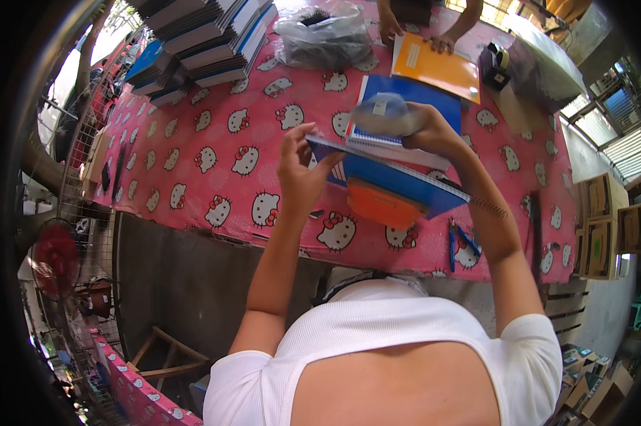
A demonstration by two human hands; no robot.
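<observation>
From the head view, I see a pink tablecloth printed with white cat faces, with tall stacks of notebooks at its far left and a clear plastic bag beside them. Across the table, another person's hand rests on a yellow-orange notebook, and a black tape dispenser stands to its right. A blue-covered book lies just beyond the work, partly behind the right hand; blue-handled pliers lie near the table's front edge. The left hand pinches the left end of a blue spiral notebook, tilted in front of the body, its loose coil end by the right forearm. An orange piece shows beneath it; I can't tell whether they're joined. The right hand grips a blurred roll of clear tape above the notebook.
</observation>
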